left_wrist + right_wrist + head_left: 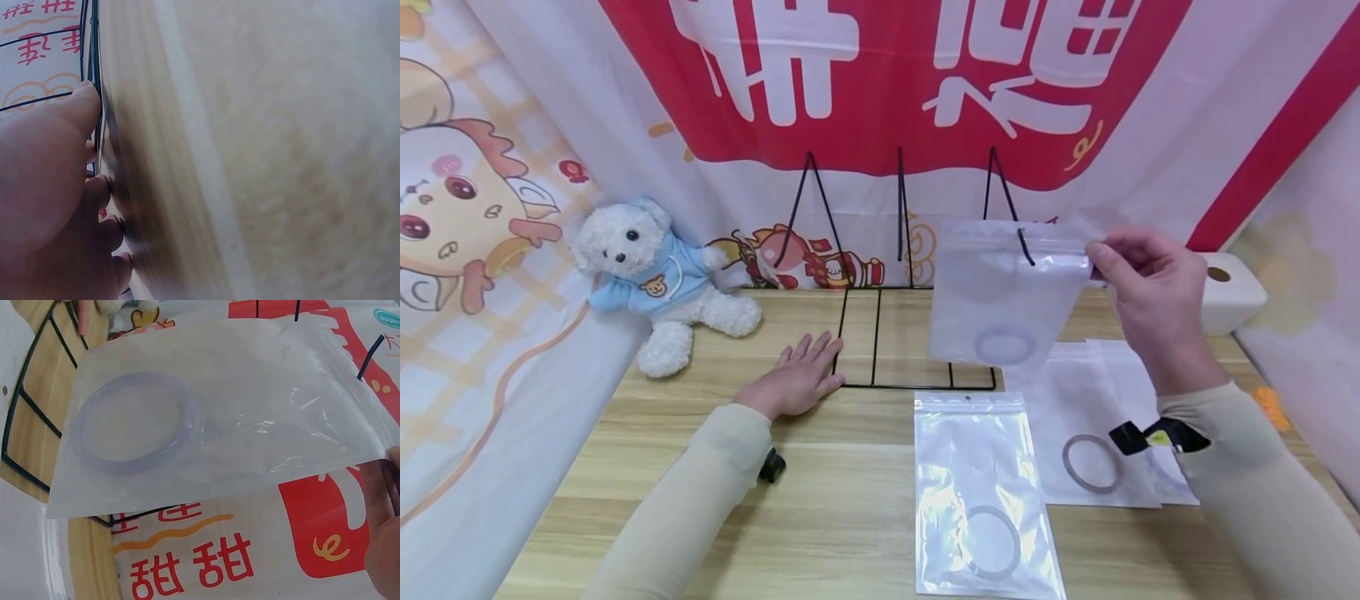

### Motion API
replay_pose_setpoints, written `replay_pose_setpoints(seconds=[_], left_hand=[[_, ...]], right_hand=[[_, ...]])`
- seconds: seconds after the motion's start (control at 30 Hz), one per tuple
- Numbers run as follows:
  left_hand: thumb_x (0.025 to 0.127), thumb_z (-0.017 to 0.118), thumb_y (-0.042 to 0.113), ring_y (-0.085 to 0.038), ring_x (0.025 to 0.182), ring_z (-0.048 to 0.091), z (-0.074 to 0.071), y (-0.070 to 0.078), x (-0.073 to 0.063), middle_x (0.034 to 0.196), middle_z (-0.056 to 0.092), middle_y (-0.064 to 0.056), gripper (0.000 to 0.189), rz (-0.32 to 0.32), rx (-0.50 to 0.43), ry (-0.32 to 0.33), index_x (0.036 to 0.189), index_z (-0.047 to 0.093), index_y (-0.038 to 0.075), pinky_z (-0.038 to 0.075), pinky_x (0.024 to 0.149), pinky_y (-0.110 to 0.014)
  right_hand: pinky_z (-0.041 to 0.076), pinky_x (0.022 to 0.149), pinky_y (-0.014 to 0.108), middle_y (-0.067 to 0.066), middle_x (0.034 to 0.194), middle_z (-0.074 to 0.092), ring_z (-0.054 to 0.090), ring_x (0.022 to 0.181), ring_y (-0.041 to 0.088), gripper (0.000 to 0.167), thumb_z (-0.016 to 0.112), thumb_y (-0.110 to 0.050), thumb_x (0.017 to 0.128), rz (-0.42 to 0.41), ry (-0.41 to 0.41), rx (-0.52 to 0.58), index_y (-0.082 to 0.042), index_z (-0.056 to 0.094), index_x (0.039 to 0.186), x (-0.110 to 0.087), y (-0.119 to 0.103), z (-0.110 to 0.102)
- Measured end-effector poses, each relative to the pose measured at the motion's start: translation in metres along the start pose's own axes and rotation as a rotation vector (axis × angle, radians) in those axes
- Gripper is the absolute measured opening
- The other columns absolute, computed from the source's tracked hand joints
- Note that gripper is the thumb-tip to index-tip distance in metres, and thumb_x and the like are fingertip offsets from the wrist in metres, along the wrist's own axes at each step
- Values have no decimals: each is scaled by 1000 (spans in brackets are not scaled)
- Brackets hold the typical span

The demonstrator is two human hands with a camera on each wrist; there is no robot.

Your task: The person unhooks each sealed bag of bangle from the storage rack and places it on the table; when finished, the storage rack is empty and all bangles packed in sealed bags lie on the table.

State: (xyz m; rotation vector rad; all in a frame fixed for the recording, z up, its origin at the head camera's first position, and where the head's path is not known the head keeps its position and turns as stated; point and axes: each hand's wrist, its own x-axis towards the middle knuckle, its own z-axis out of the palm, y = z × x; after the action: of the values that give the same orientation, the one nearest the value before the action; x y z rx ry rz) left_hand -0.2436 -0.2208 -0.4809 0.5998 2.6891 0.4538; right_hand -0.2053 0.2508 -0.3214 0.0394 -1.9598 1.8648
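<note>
From the head view, the right hand (1150, 292) pinches the top corner of a clear bag (1000, 292) that hangs left of its fingers, a ring (1004, 344) inside. The left hand (797, 379) lies flat, fingers spread, on the wooden table (820, 500), its fingertips touching the black wire rack (880, 333). A teddy bear (651, 279) sits beyond, against the printed cloth backdrop (880, 75). At the left wrist, fingers (81, 112) press the wood beside the wire. At the right wrist, the bag spreads left of the fingertip (384, 531) clamping its edge.

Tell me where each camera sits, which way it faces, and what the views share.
Head: worn high, looking forward and down at the table; both sleeved arms, left hand, right hand show.
Left wrist: low beside the left hand, facing along the tabletop toward the wire rack; fingers show.
Right wrist: faces the held bag; a fingertip shows.
Shared: bag and rack appear in head view.
</note>
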Motion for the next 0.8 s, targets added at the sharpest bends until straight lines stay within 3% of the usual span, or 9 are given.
replay_pose_setpoints(seconds=[0.2,0.37,0.53,0.63,0.8], left_hand=[[112,31,68,-46,169,-2,8,-10,5,184,3,-13,81,14,8,23,176,13,20,1,133,-72],[114,38,58,-52,167,-1,-4,5,-3,183,6,-20,78,15,-9,5,175,16,15,0,131,-76],[117,41,44,-52,167,3,-13,22,-12,182,8,-21,70,-6,35,-8,174,17,10,4,133,-74],[118,40,42,-51,167,3,-12,22,-11,182,7,-20,70,-13,62,-6,174,16,9,5,133,-73],[116,41,52,-51,167,0,-6,10,-5,183,6,-19,74,-1,12,-3,175,17,13,1,132,-75]], right_hand=[[62,86,17,1,107,79,77,93,13,39,85,-24,94,3,-2,17,-4,78,126,-7,0,-3],[62,88,20,4,109,79,77,93,15,39,87,-19,92,-37,9,78,0,78,125,-15,2,-4],[62,88,21,5,110,79,78,94,16,38,87,-18,92,-48,25,85,0,78,125,-21,1,-6],[62,87,20,4,108,79,78,92,15,36,86,-15,92,-47,27,84,1,78,124,-25,0,-7],[63,86,20,6,108,79,77,90,16,33,84,-8,93,-67,21,113,3,78,124,-31,-1,-7]])
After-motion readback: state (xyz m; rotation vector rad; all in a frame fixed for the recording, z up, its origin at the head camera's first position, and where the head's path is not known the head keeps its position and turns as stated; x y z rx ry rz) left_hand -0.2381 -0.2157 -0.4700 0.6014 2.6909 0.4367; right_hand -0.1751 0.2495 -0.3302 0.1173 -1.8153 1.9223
